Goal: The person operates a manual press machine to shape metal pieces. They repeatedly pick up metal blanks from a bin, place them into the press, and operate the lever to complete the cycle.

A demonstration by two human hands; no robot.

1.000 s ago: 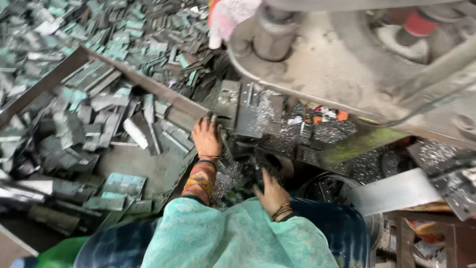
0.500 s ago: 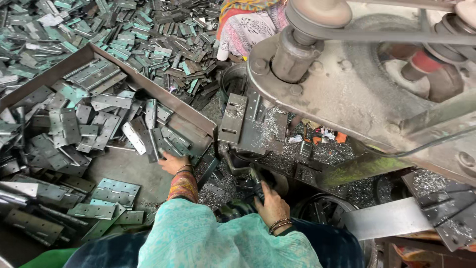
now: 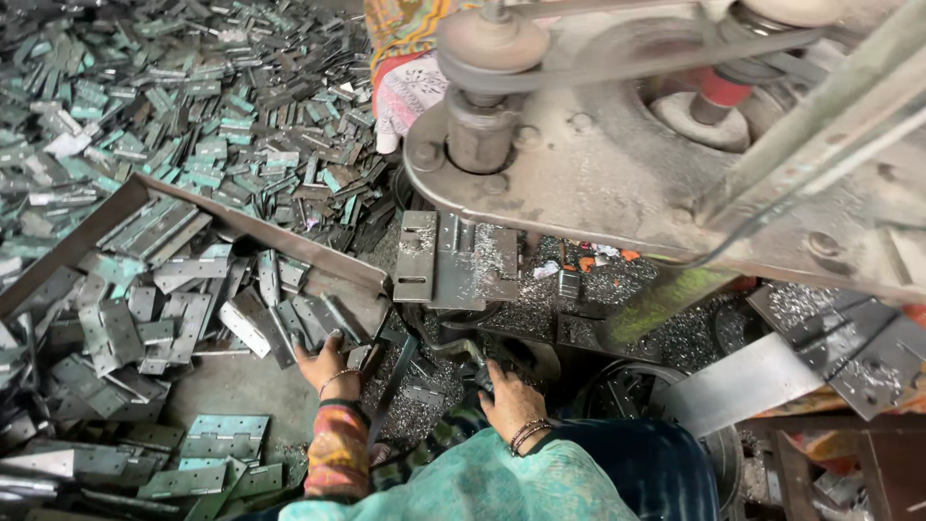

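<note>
Two hands were seen low in the view. The left hand was laid, fingers spread, on grey metal plates heaped against an angled metal bar. The right hand was rested on metal shavings beneath the press; whether its grip was closed on anything could not be told.

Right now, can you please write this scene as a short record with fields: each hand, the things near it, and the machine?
Left hand: palm down on grey metal hinge plates in the metal tray
Right hand: low beside the machine base, among metal shavings; grip not clear
Machine: heavy grey press with belt pulley, above the hands
Machine bed: flat plate dusted with shavings
Floor pile: many loose hinge plates, grey and greenish
Other person: patterned cloth behind the machine
</note>
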